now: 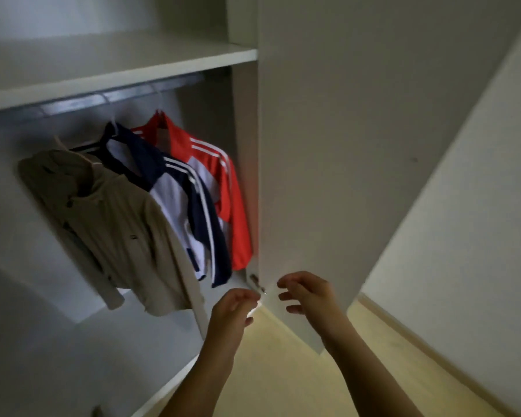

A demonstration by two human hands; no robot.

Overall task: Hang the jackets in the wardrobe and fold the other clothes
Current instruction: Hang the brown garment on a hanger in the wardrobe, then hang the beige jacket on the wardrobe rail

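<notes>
3 jackets hung: beige, navy/white, red.

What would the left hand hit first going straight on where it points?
Probably the open wardrobe door at its hinged edge, by the lower hinge, just ahead of the left hand; depth is unclear.

The red jacket is mostly hidden behind the navy jacket, itself half covered by the beige coat. The rail blurs and runs off at nine o'clock. Both forearms are cut at six. A dark thing at seven o'clock is clipped, too little to tell.
</notes>
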